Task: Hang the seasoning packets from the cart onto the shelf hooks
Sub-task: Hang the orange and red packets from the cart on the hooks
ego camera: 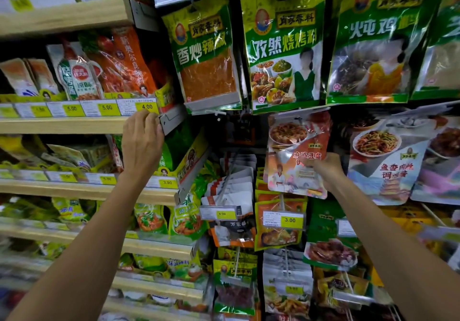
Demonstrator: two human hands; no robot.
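Observation:
My right hand [323, 169] grips an orange-red seasoning packet [296, 151] showing a dish of food, held up against the hook wall just under a green cumin packet [283, 47]. The packet's top edge sits near a bare hook [221, 113] in the dark gap at centre. My left hand [142, 141] holds the end of a wooden shelf [62, 124], with its fingers curled over the grey end bracket [171, 119] and price rail. The cart is out of view.
Green packets [206, 54] hang in a row above. More packets with yellow price tags [290, 220] hang on hooks below. Wooden shelves on the left carry standing sauce pouches [119, 62]. At the right hangs a fish-flavour sauce packet [390, 161].

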